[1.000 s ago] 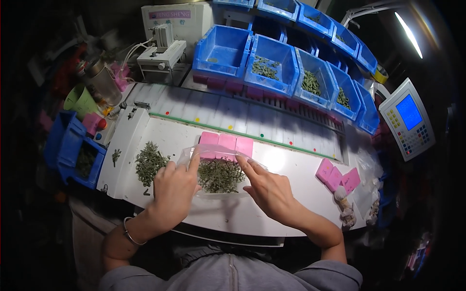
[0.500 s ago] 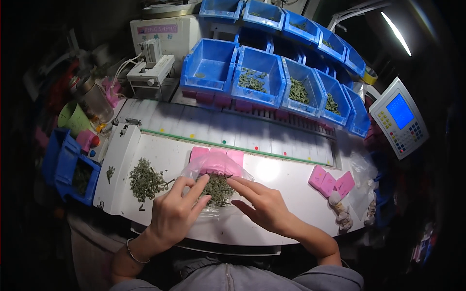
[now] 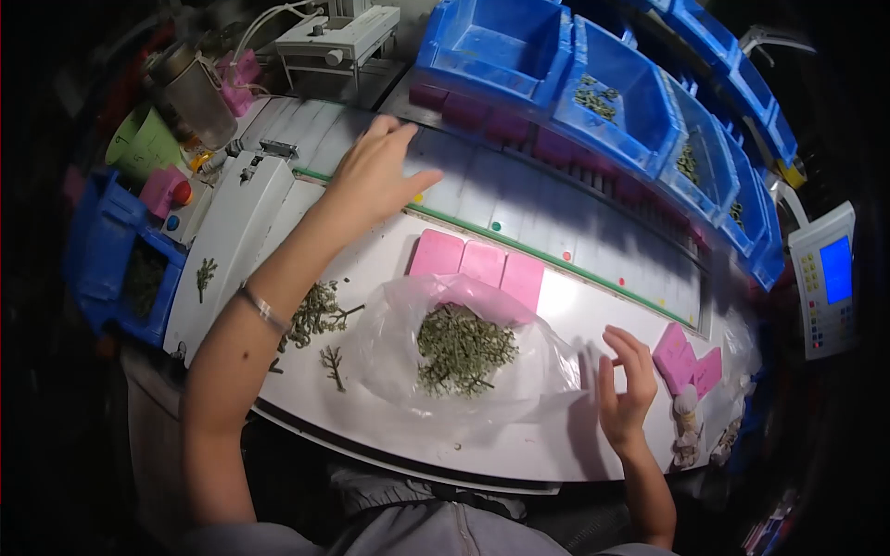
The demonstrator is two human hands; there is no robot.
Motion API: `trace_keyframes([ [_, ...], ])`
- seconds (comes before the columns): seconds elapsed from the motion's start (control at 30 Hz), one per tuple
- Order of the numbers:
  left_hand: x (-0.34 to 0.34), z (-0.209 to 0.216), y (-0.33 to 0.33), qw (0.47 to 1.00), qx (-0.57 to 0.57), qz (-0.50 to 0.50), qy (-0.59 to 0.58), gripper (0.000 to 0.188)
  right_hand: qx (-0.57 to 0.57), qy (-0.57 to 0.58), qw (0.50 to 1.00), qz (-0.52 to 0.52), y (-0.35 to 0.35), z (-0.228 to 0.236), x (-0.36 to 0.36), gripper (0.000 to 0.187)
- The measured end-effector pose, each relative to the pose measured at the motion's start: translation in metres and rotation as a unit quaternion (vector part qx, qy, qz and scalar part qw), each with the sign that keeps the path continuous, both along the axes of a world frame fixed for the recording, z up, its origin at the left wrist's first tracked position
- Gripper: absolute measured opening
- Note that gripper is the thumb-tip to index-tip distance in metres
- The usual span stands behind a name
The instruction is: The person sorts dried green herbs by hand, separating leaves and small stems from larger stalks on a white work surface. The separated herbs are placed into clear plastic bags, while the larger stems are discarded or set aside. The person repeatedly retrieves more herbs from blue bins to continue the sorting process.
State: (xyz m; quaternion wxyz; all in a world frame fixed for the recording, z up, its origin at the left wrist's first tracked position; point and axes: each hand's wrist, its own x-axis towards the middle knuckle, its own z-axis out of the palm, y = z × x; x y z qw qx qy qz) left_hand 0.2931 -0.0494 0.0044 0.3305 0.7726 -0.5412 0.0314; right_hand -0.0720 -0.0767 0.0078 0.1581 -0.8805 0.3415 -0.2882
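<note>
Green sprig pile [image 3: 320, 313] partly out of sight behind the left forearm [image 3: 232, 371]

My white desk [image 3: 505, 449] catches a bright patch of light [image 3: 570, 304]; all around it I see the room [image 3: 102, 408] lying in darkness.

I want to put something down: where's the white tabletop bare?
The tabletop is bare between the three pink blocks, green strip and right hand, and, one speck aside, more narrowly between the plastic bag and front edge. Crowded: left, with green sprigs; far right, with more pink blocks.
</note>
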Motion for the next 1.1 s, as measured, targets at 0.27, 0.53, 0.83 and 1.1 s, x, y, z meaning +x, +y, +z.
trace_keyframes([
  [0.27,0.063,-0.025,-0.105,0.98,0.06,-0.097,-0.166,0.088,-0.011,0.072,0.997,0.003,0.007,-0.037,-0.017,0.029],
  [0.53,0.093,-0.03,-0.141,0.965,0.023,-0.248,-0.085,0.068,-0.076,0.1,0.992,-0.012,0.004,-0.045,-0.016,0.031],
  [0.83,0.078,-0.041,-0.153,0.957,0.102,-0.199,-0.183,0.066,-0.107,0.099,0.989,-0.02,-0.001,-0.053,-0.009,0.028],
  [1.1,0.073,-0.055,-0.161,0.95,0.01,-0.231,-0.209,0.066,-0.106,0.099,0.989,-0.014,0.0,-0.051,-0.006,0.029],
])
